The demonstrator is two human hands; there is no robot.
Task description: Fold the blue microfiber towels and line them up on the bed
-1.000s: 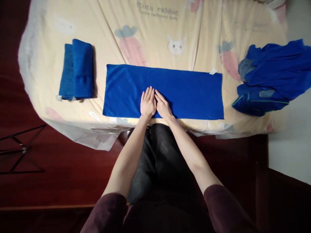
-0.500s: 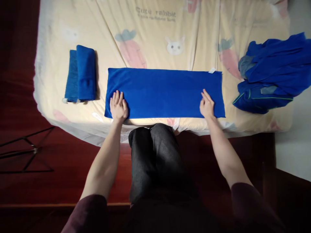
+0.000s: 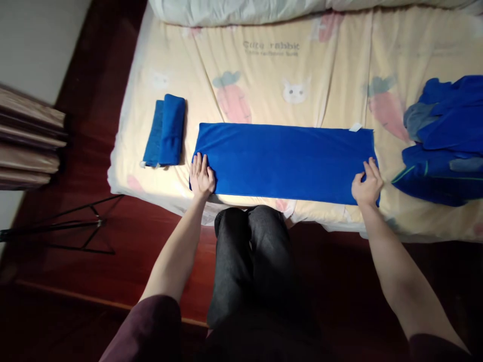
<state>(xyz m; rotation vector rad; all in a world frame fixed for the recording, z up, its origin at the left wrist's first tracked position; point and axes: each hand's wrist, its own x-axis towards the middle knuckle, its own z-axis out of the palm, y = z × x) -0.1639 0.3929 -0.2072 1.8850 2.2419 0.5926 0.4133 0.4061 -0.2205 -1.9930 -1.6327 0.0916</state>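
Note:
A blue towel, doubled into a long flat strip, lies along the near side of the bed, a small white tag on its far edge toward the right. My left hand rests flat on the left end of the strip, fingers stretched out. At the opposite end, my right hand lies on the cloth by its right edge, fingers extended and a gap showing between thumb and forefinger. Left of the strip sit folded blue towels, one partly over the other.
A heap of blue cloth with grey patches lies on the bed at the right. Beneath everything is a yellow sheet with carrots and rabbits. Black tripod legs stand on the floor at left, near a curtain. Pale bedding lines the back.
My right hand has slid right along the towel to its right edge. The left hand stays flat near the left end, now closer to the edge. The camera view has shifted left and tilted up.

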